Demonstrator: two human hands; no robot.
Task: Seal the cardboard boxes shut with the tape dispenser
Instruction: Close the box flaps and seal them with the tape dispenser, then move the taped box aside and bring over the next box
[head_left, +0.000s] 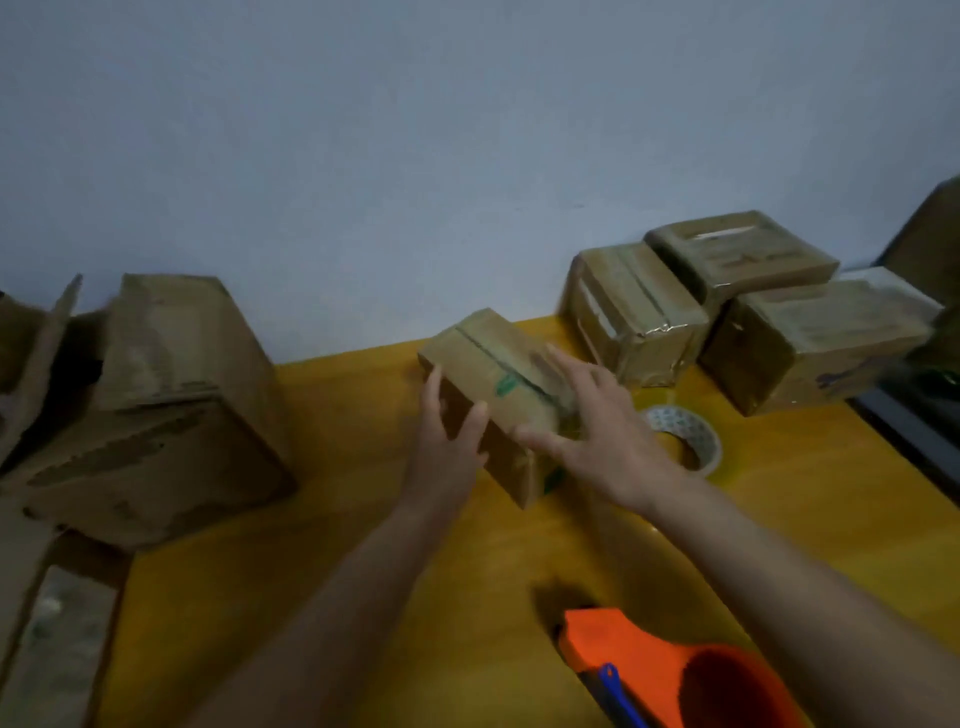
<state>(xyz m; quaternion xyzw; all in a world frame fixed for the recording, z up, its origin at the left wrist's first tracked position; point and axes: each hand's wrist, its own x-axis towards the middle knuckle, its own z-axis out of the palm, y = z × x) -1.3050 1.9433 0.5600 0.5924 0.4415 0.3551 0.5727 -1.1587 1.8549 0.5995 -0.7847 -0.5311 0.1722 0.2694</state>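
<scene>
**Both hands on a small box at mid-table**

Gripping a small cardboard box (493, 384) from both sides, the person holds it over a yellow table (322, 519). The left hand (449, 436) cups the box's near-left face, its fingers curled against the cardboard with the thumb on the near edge. The right hand (592, 431) lies over the box's right end with fingers spread and fairly straight, fingertips reaching along the top beside a dark seam line; motion blur makes it hard to say whether tape already covers that seam.

Just beyond the right hand's fingers sit three sealed boxes (727, 306), shiny with tape and touching one another, one stacked on the others. Under the right palm's outer side lies a roll of tape (691, 441), flat on the table. Nearer the person than both wrists, an orange tape dispenser (649, 660) rests on the table, untouched. Well off from the left hand's fingers stands a large open carton (156, 405), with flattened cardboard (52, 649) below it.
</scene>
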